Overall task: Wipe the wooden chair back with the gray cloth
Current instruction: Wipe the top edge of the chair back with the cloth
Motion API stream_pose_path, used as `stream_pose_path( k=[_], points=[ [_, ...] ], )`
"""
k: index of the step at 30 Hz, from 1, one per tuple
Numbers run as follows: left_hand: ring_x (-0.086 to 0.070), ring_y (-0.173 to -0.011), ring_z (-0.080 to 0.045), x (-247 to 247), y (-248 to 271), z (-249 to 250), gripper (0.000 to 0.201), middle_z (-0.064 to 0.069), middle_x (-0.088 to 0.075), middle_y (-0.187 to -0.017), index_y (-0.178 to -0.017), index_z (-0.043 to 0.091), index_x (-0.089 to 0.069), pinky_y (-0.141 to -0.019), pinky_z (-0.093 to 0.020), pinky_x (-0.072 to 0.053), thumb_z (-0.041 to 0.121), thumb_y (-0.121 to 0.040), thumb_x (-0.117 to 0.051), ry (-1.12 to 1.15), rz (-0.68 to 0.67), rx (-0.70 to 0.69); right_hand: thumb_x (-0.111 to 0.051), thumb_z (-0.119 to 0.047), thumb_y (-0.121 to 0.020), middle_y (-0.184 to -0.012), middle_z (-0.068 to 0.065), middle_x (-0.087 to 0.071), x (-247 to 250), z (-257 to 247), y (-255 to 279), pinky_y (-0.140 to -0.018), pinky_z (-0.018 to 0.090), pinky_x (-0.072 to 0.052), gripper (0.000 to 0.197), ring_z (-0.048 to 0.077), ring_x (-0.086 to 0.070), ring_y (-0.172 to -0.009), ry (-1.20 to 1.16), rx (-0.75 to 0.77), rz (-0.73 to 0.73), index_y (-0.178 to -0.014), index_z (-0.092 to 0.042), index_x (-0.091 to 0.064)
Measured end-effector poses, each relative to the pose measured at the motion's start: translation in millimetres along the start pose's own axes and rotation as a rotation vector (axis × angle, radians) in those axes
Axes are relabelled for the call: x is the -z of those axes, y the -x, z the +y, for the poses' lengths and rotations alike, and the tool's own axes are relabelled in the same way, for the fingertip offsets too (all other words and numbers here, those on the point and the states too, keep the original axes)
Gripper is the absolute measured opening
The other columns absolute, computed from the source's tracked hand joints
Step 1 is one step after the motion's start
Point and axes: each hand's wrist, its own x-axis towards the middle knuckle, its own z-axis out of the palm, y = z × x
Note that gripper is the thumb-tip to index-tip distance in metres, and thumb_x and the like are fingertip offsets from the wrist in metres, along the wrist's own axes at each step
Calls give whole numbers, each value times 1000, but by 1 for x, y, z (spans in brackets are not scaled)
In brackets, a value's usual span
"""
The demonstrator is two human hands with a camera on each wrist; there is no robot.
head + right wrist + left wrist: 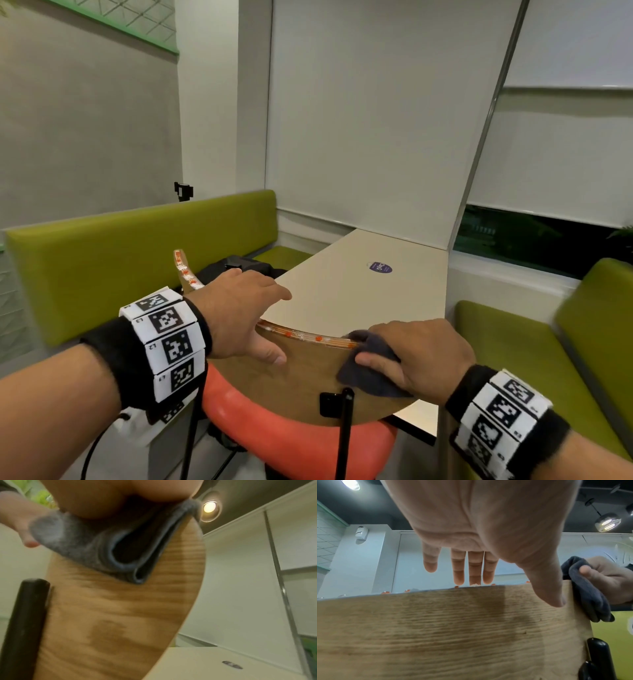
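Observation:
The curved wooden chair back (301,380) stands just in front of me, with a clear strip dotted orange (308,337) along its top edge. My right hand (421,356) grips the folded gray cloth (366,373) and presses it over the top edge near the right end. The right wrist view shows the cloth (96,545) draped against the wood (120,615). My left hand (246,318) reaches over the top edge further left. Its fingers (474,566) are straight and its thumb (551,595) lies on the rear face of the chair back (436,635). It holds nothing.
A cream table (376,291) lies right beyond the chair back. Green benches (120,260) (513,359) flank it, with a black bag (239,267) on the left one. Below are the chair's orange seat (291,431) and black frame post (346,428).

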Motion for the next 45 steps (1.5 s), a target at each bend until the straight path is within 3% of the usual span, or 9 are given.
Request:
stream_pose_path(
  k=[3, 9, 17, 22, 26, 29, 33, 39, 45],
  points=[
    [-30, -136, -14, 1, -1, 2, 95, 8, -37, -147, -143, 31, -27, -115, -34, -21, 76, -65, -57, 8, -3, 15, -8, -79, -83, -82, -12, -71, -2, 9, 3, -64, 33, -52, 75, 14, -66, -75, -148, 10, 134, -99, -33, -64],
    [-34, -133, -12, -2, -2, 1, 98, 10, -40, -144, -142, 33, -29, -113, -33, -26, 80, -60, -56, 6, -1, 66, -59, -67, -77, -97, 0, -66, 22, 13, -17, -77, 37, -50, 50, 24, -60, -86, -79, 132, -327, -106, -27, -50],
    [-37, -130, -13, -6, -1, 14, 110, 10, -43, -141, -141, 33, -31, -111, -31, -30, 87, -46, -42, 31, -19, 117, -27, -68, -89, -89, -1, -66, 12, 1, -10, -63, 36, -45, 49, 24, -62, -75, -44, 192, -29, -100, -25, -48],
    [-35, -131, -12, -1, 0, 15, 99, 11, -41, -142, -141, 34, -31, -111, -31, -28, 81, -57, -56, 17, 17, 122, -54, -39, -85, -74, -8, -68, -2, 18, 0, -49, 27, -49, 20, 16, -63, -61, -273, 357, 194, -99, -26, -61],
    [-35, -130, -10, -3, 4, 6, 95, 14, -42, -139, -139, 36, -33, -110, -29, -29, 80, -58, -57, -6, 7, 124, -56, -64, -79, -89, -7, -67, 10, 14, -13, -73, 36, -51, 41, 17, -61, -81, -278, 180, -102, -104, -31, -55],
    [-37, -128, -10, -4, 0, -5, 80, 14, -46, -135, -134, 35, -39, -110, -30, -29, 72, -66, -60, -70, -8, 112, -56, -69, -77, -87, -2, -60, 21, -4, -34, -74, 37, -49, 50, 23, -57, -80, -129, 140, -316, -96, -23, -55],
    [-40, -124, -10, -2, -10, -20, 72, 15, -51, -129, -128, 36, -45, -107, -33, -33, 70, -66, -60, -92, -16, 80, -46, -69, -84, -87, 2, -59, 21, -15, -42, -76, 38, -49, 50, 25, -55, -78, -81, 129, -298, -91, -20, -51],
    [-41, -124, -10, -4, -16, -35, 80, 14, -48, -132, -132, 37, -42, -108, -33, -33, 73, -64, -61, -88, -24, 9, -46, -58, -87, -75, -6, -66, 0, -10, -17, -51, 39, -51, 35, 22, -62, -61, -184, 262, 100, -108, -30, -51],
    [-40, -124, -10, -12, -9, -49, 77, 15, -47, -131, -133, 36, -39, -109, -32, -31, 72, -67, -59, -104, -29, -47, -66, -67, -69, -78, -8, -66, 20, -22, -50, -73, 34, -53, 46, 13, -61, -74, -248, -38, -360, -87, -25, -62]
  ],
)
